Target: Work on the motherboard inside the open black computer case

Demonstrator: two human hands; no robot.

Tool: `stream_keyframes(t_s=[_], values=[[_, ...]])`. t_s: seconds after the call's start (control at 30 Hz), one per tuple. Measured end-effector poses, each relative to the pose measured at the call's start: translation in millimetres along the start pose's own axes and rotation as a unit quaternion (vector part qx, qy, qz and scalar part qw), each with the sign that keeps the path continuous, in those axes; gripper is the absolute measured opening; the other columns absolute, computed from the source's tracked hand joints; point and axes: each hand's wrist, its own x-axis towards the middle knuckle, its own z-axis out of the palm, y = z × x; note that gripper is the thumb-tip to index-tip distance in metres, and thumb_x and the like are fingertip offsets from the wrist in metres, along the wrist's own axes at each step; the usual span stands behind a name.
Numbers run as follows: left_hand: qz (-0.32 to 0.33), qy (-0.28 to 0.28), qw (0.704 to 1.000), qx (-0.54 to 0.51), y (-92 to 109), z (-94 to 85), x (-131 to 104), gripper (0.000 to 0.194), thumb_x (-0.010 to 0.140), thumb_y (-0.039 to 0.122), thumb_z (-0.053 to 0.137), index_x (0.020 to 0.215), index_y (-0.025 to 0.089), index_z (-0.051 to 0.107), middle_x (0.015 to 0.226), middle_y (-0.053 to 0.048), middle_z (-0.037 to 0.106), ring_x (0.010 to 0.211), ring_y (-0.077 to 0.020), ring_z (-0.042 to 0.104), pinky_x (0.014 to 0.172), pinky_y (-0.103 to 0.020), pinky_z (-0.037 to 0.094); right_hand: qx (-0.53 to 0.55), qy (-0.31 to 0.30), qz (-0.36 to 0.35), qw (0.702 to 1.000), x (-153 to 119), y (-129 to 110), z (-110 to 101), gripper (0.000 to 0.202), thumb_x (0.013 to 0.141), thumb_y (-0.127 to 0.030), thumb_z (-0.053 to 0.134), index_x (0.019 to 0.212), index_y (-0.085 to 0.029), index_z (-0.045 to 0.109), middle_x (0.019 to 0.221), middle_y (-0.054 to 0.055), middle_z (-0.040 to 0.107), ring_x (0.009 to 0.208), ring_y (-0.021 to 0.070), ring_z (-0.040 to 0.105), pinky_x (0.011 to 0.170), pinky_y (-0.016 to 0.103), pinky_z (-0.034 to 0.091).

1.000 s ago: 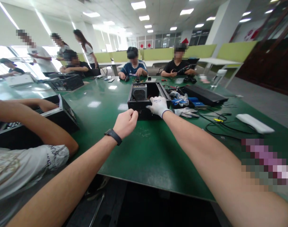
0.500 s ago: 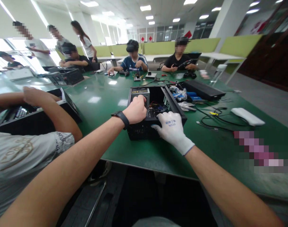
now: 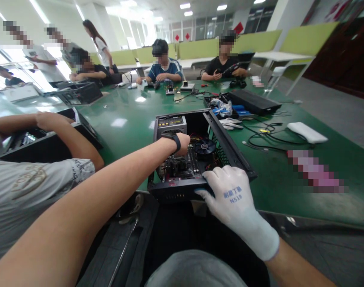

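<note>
An open black computer case (image 3: 182,191) lies on the green table in front of me, its near end at the table's edge. Inside are a power supply (image 3: 171,123), a round black cooling fan (image 3: 204,147) and a circuit board (image 3: 182,165). My left hand (image 3: 183,144), bare and with a black watch at the wrist, reaches into the case between power supply and fan; its fingers are hidden. In a white glove, my right hand (image 3: 229,191) grips the case's near right rim, fingers over the top and thumb on the front.
Right of the case lie black cables (image 3: 259,139), a white block-like item (image 3: 307,132) and spare gloves (image 3: 229,123). Behind them is a flat black box (image 3: 253,101). A co-worker's arm (image 3: 80,135) reaches into another case (image 3: 86,129) at left. Other people sit across the table.
The case has come towards me, up to the table's near edge, with my right hand on its rim. My left hand now sits deeper inside it, beside the fan.
</note>
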Motion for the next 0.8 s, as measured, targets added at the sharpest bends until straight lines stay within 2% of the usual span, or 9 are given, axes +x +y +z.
stream_keyframes(t_s=[0.13,0.3,0.53,0.8], values=[[0.009,-0.028,0.999,0.033,5,10.7,13,0.041,0.065,0.027,0.081,0.103,0.013,0.076,0.11,-0.014,0.075,0.103,-0.0268,0.069,0.088,-0.026,0.054,0.013,0.007,-0.006,1.0,-19,-4,-7,0.028,0.079,-0.046,0.073,0.091,-0.022,0.064,0.081,0.003,0.057,0.08,0.0212,0.042,0.074,0.034,0.02],[0.009,-0.066,0.997,0.044,2,25.9,24,0.047,0.062,0.029,0.085,0.107,0.016,0.077,0.111,-0.012,0.075,0.104,-0.0255,0.069,0.087,-0.024,0.054,0.019,0.018,-0.001,1.0,-27,-6,-9,0.03,0.076,-0.047,0.075,0.09,-0.023,0.063,0.079,0.003,0.056,0.078,0.0211,0.04,0.073,0.034,0.02],[0.005,-0.103,0.993,0.061,5,29.2,29,0.058,0.057,0.027,0.088,0.111,0.012,0.076,0.111,-0.014,0.075,0.103,-0.028,0.07,0.093,-0.028,0.054,0.021,0.017,-0.006,1.0,-26,-5,-7,0.03,0.077,-0.048,0.074,0.09,-0.023,0.063,0.079,0.003,0.056,0.079,0.0217,0.04,0.073,0.035,0.019],[-0.002,-0.114,0.992,0.051,3,35.9,38,0.067,0.047,0.029,0.092,0.11,0.015,0.077,0.11,-0.013,0.076,0.105,-0.029,0.069,0.094,-0.029,0.053,0.026,0.025,-0.01,0.999,-26,-6,-9,0.031,0.074,-0.045,0.077,0.091,-0.023,0.063,0.079,0.002,0.056,0.078,0.0208,0.04,0.073,0.034,0.02]])
